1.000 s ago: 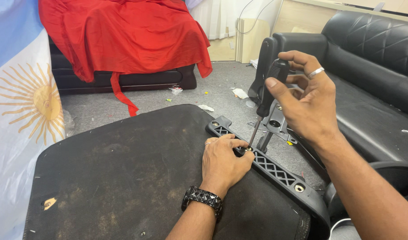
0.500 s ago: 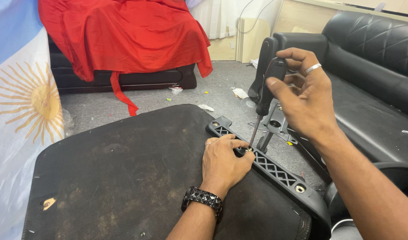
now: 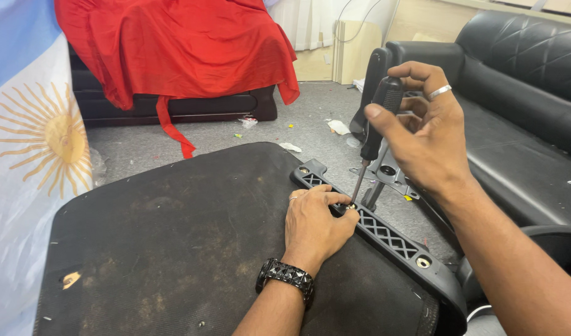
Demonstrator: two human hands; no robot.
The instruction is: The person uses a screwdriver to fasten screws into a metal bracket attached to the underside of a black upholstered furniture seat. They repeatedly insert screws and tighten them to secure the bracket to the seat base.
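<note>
My right hand (image 3: 422, 134) grips the black handle of a screwdriver (image 3: 376, 124), held nearly upright with its metal tip down on a black plastic bracket (image 3: 391, 239). That latticed bracket runs along the right edge of a worn black chair seat underside (image 3: 186, 242). My left hand (image 3: 316, 221), with a ring and a black studded wristband, rests on the seat and pinches at the screwdriver's tip, where a small screw sits. A ring shows on my right hand too.
A black leather sofa (image 3: 522, 112) stands at the right. A red cloth (image 3: 173, 46) drapes over dark furniture at the back. A white and light-blue flag with a yellow sun (image 3: 30, 143) hangs at the left. Scraps litter the grey carpet (image 3: 298, 124).
My right hand has turned slightly on the screwdriver handle; the tip stays on the bracket and my left hand keeps its place.
</note>
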